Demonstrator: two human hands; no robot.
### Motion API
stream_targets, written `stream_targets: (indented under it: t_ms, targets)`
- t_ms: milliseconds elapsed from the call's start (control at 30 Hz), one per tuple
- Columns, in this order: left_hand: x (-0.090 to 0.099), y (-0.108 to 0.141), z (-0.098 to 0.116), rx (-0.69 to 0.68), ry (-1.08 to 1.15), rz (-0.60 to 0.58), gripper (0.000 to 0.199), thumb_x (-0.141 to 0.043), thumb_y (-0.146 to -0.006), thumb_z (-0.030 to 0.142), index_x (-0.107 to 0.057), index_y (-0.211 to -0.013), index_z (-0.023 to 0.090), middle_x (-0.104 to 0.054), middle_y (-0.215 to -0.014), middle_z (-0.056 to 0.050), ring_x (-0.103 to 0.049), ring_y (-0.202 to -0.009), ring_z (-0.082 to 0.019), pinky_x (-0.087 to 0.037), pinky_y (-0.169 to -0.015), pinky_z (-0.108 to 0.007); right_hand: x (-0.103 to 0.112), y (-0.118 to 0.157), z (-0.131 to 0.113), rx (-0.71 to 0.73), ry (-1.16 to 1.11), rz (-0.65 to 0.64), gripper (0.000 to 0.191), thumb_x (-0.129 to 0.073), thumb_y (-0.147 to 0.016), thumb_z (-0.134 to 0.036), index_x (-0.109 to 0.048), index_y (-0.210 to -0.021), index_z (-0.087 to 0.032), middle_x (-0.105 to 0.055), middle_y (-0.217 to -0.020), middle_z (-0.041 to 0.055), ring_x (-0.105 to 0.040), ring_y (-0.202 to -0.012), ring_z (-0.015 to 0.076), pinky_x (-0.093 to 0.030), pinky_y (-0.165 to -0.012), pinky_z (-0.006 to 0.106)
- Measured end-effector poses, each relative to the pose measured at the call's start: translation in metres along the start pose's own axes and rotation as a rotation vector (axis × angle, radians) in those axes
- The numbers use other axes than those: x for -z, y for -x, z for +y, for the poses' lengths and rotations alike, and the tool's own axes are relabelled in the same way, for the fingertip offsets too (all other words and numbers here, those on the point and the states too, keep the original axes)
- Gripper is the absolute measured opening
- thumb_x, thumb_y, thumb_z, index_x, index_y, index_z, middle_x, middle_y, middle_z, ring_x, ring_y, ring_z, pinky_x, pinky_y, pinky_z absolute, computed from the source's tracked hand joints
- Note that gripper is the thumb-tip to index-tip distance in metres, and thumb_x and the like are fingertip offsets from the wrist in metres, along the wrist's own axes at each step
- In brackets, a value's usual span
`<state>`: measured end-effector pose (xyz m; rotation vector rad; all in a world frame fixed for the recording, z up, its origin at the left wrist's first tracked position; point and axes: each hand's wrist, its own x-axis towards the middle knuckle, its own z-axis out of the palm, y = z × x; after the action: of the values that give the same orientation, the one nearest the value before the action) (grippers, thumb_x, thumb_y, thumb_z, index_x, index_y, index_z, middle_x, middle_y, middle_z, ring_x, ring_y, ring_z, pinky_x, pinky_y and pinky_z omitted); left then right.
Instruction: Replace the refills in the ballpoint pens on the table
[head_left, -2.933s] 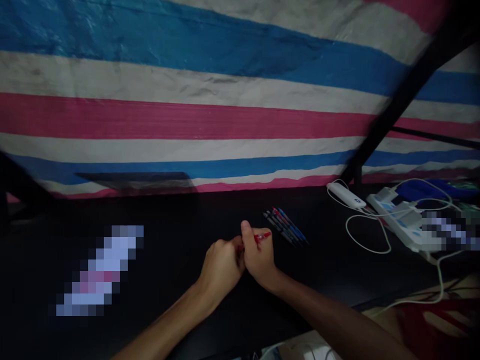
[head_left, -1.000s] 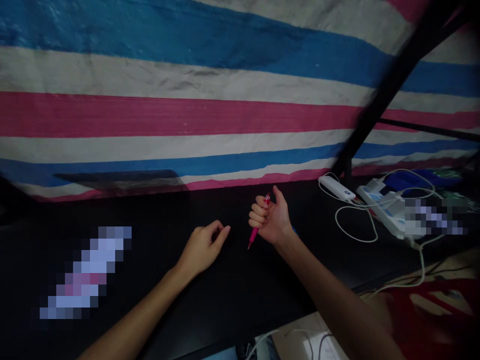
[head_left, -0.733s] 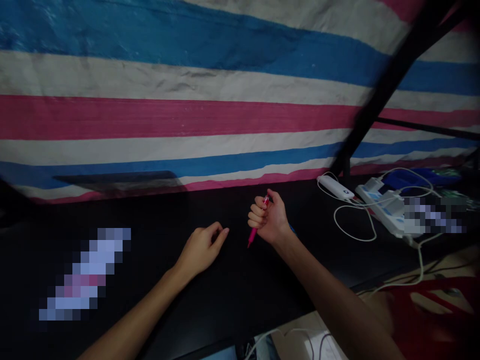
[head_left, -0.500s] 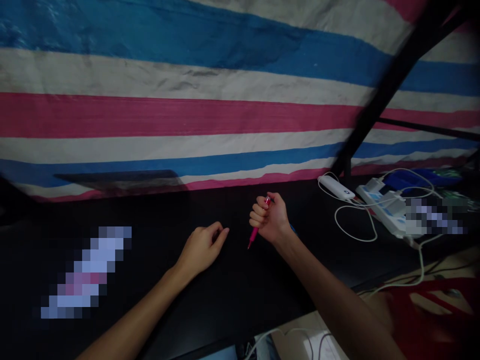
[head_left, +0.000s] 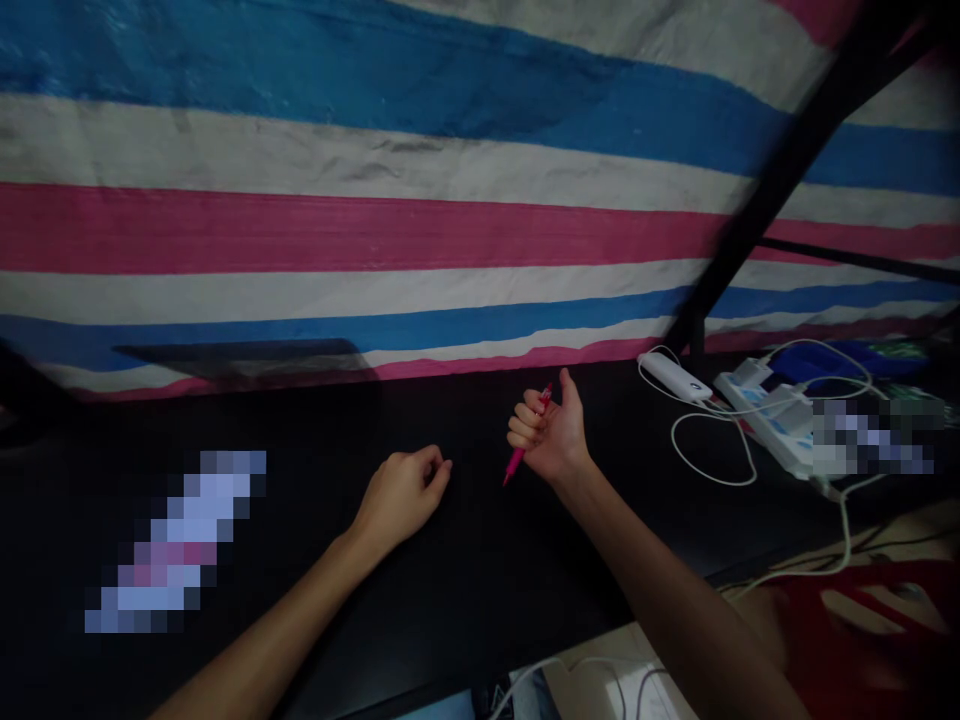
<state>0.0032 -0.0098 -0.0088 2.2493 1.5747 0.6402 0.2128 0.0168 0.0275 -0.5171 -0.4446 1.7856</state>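
Note:
A pink pen (head_left: 515, 462) is in my right hand (head_left: 553, 428), its tip pointing down and to the left. The fingers curl round the pen, while the thumb stands up, away from its top end. My left hand (head_left: 403, 492) rests on the black table (head_left: 480, 590) to the left, back upward, with its fingers curled under and the thumb beside them. Nothing shows in it, though the inside of that hand is hidden.
A white power strip (head_left: 772, 425) with plugs, a white device (head_left: 675, 376) and looping cables lie at the right, near a blue item (head_left: 817, 362). A blurred patch (head_left: 187, 540) is on the left. Striped sheeting (head_left: 375, 235) hangs behind the table.
My right thumb has lifted off the top of the pen and now points up. The pen has shifted slightly up and right with the hand. My left hand is nearly unchanged.

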Motion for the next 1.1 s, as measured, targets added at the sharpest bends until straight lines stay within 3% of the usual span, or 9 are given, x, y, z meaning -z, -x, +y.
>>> stream_targets:
  t_ms: [167,300,367,467,567,733,900,1000,1100]
  targets:
    - [-0.001,-0.001,-0.001,0.006,-0.021,-0.011,0.029,-0.041,-0.088,0.038,-0.054,-0.069,0.02,-0.049,-0.053,0.003,-0.043,-0.046,-0.011,-0.024,-0.05,-0.024,-0.003,-0.001,-0.001,0.005,0.049,-0.007,0.05,-0.039,-0.082,-0.062,-0.03,-0.055,-0.02,-0.019,-0.042,-0.0088,-0.013,-0.036,0.0061,-0.014,-0.036,0.021]
    - [-0.002,0.0,-0.001,0.001,-0.032,-0.019,0.028,-0.041,-0.088,0.039,-0.054,-0.07,0.02,-0.05,-0.054,0.003,-0.044,-0.047,-0.011,-0.024,-0.05,-0.024,-0.005,-0.008,0.008,0.053,0.271,0.089,0.022,-0.05,-0.081,-0.037,-0.043,-0.071,-0.02,-0.03,-0.048,-0.009,-0.024,-0.037,0.0057,-0.023,-0.038,0.019]
    - [-0.001,0.0,-0.001,-0.006,-0.034,-0.022,0.028,-0.041,-0.088,0.038,-0.054,-0.07,0.02,-0.05,-0.053,0.003,-0.043,-0.046,-0.011,-0.024,-0.05,-0.024,-0.003,-0.01,0.016,0.163,0.523,0.143,0.01,-0.051,-0.078,-0.022,-0.047,-0.087,-0.021,-0.039,-0.055,-0.008,-0.034,-0.04,0.0069,-0.03,-0.042,0.02]
    - [0.0,0.0,0.0,-0.029,-0.034,-0.025,0.028,-0.041,-0.088,0.037,-0.053,-0.069,0.02,-0.049,-0.052,0.003,-0.043,-0.046,-0.011,-0.024,-0.05,-0.024,0.003,-0.011,0.026,0.348,1.12,0.134,0.033,-0.047,-0.078,-0.015,-0.046,-0.11,-0.022,-0.05,-0.066,-0.004,-0.049,-0.05,0.0116,-0.041,-0.051,0.026]
    - [0.001,0.0,0.001,-0.048,-0.037,-0.035,0.028,-0.041,-0.088,0.036,-0.052,-0.069,0.02,-0.05,-0.053,0.003,-0.044,-0.047,-0.011,-0.024,-0.05,-0.024,0.009,-0.009,0.03,0.509,1.699,0.105,0.036,-0.05,-0.079,-0.015,-0.051,-0.115,-0.019,-0.06,-0.084,0.0047,-0.058,-0.072,0.0176,-0.044,-0.068,0.031]
    - [0.002,0.0,0.002,-0.056,-0.049,-0.035,0.027,-0.042,-0.088,0.036,-0.052,-0.068,0.02,-0.051,-0.054,0.002,-0.045,-0.047,-0.011,-0.023,-0.05,-0.024,0.012,-0.004,0.031,0.367,2.22,0.231,0.023,-0.055,-0.079,-0.021,-0.062,-0.101,-0.019,-0.065,-0.091,0.0109,-0.057,-0.09,0.0265,-0.042,-0.076,0.037]
    - [0.002,0.001,0.001,-0.053,-0.054,-0.041,0.028,-0.042,-0.087,0.035,-0.051,-0.067,0.02,-0.05,-0.053,0.002,-0.045,-0.047,-0.011,-0.023,-0.05,-0.024,0.013,-0.003,0.014,0.421,2.331,0.401,0.032,-0.061,-0.076,-0.034,-0.064,-0.105,-0.02,-0.062,-0.103,0.0142,-0.049,-0.103,0.0346,-0.039,-0.081,0.046]
    - [0.001,0.001,-0.001,-0.058,-0.052,-0.041,0.028,-0.041,-0.088,0.036,-0.051,-0.067,0.02,-0.051,-0.054,0.002,-0.046,-0.048,-0.011,-0.023,-0.05,-0.024,0.023,-0.002,-0.017,0.415,2.161,0.402,0.04,-0.058,-0.078,-0.047,-0.064,-0.109,-0.022,-0.062,-0.1,0.0111,-0.054,-0.097,0.0287,-0.041,-0.082,0.04]
    - [0.001,0.0,-0.001,-0.066,-0.063,-0.05,0.028,-0.041,-0.088,0.036,-0.051,-0.067,0.02,-0.051,-0.054,0.002,-0.047,-0.049,-0.012,-0.023,-0.05,-0.024,0.041,0.003,-0.048,0.364,2.01,0.559,0.055,-0.05,-0.081,-0.054,-0.057,-0.12,-0.016,-0.062,-0.101,0.0125,-0.057,-0.095,0.0251,-0.042,-0.084,0.036]
